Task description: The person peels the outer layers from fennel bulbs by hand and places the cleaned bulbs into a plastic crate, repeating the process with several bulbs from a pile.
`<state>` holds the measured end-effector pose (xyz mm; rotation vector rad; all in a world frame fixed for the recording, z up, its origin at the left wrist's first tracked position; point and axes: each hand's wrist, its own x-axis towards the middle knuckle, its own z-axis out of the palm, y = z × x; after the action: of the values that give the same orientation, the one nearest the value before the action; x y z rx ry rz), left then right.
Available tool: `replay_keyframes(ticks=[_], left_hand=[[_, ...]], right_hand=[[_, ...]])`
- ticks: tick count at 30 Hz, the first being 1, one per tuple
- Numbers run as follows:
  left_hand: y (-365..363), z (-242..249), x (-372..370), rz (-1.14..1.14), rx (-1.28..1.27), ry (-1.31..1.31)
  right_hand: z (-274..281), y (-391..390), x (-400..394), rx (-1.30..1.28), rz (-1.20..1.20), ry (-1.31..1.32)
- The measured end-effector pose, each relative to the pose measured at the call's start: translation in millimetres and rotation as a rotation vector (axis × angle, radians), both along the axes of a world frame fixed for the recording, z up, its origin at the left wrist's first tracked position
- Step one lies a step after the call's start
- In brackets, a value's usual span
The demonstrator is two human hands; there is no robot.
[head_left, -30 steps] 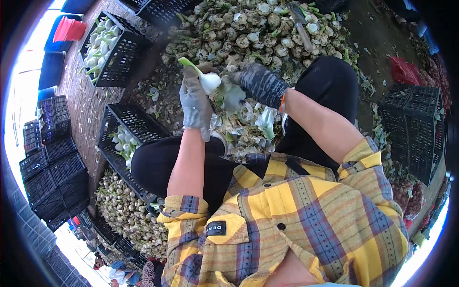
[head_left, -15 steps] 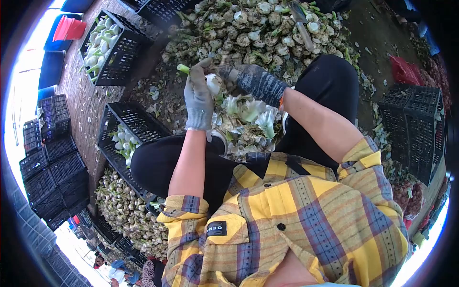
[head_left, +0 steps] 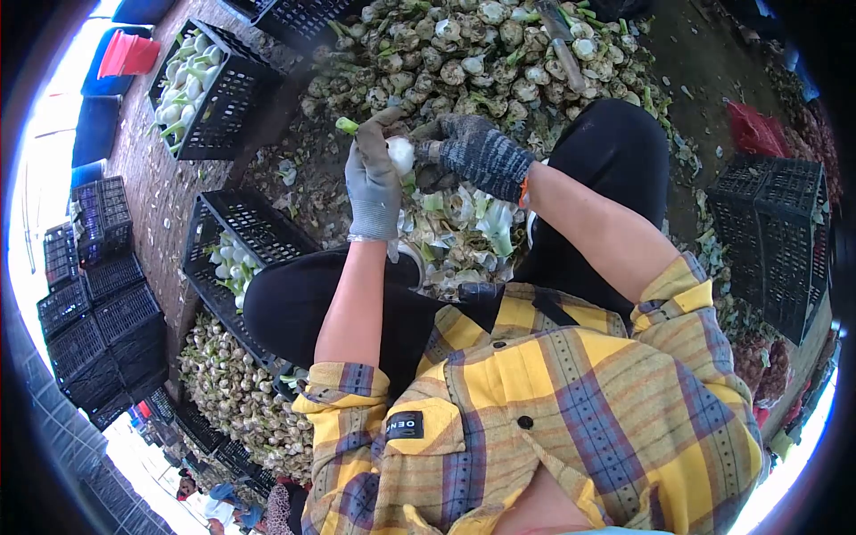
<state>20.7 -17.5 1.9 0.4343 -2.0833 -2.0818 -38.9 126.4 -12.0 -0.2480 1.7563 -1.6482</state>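
Note:
My left hand [head_left: 373,178], in a light grey glove with a dirty palm, is wrapped around a white garlic bulb [head_left: 401,155]. The bulb's cut green stem [head_left: 347,126] sticks out on the left past the fingers. Close by on the right, my right hand [head_left: 473,152] wears a dark patterned knit glove. Its fingers are curled near the bulb; what they hold, if anything, is hidden. Below both hands lies a heap of peeled skins and leaf scraps [head_left: 464,223] between my legs.
Ahead is a large pile of unpeeled garlic [head_left: 446,62] with a long tool [head_left: 563,49] on it. Black crates with white bulbs stand at left, one near [head_left: 245,227] and one farther [head_left: 218,98]. Another crate [head_left: 771,241] stands at right. More garlic [head_left: 241,383] lies lower left.
My right hand has come from a blur into clear view, tilted slightly higher beside the bulb. Loose pale skin under the hands has dropped onto the scraps. My left hand keeps the garlic bulb.

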Motion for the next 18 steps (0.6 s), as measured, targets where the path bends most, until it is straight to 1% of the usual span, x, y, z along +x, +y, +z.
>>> replay_keyframes(ticks=[1,4,7,10,12,13,15,18], left_hand=[[1.2,3.3,-0.1,0.004,-0.011,0.000],[5.4,-3.4,-2.9,0.133,-0.032,0.091],[4.5,-5.1,-1.5,0.195,0.075,0.080],[4.6,-1.1,-0.1,0.196,-0.005,0.017],[1.2,-7.6,-1.0,0.203,0.070,0.016],[-0.2,-10.4,-1.7,0.205,0.108,0.016],[2.9,-6.2,-2.9,0.200,0.171,0.012],[2.5,0.3,-2.7,0.135,0.251,0.029]], right_hand=[[-3.1,-0.2,-0.4,0.016,-0.006,0.040],[-9.5,-1.4,0.1,-0.049,-0.080,-0.085],[36.9,-2.1,2.8,-0.010,-0.027,-0.334],[-9.0,-7.5,5.1,0.039,-0.002,0.214],[-16.1,-6.1,0.2,0.101,-0.027,0.234],[-28.1,-5.1,-4.3,0.124,-0.057,0.215],[-10.4,-1.5,-2.7,0.130,-0.137,0.028],[5.0,-3.0,1.5,-0.043,-0.205,-0.276]])
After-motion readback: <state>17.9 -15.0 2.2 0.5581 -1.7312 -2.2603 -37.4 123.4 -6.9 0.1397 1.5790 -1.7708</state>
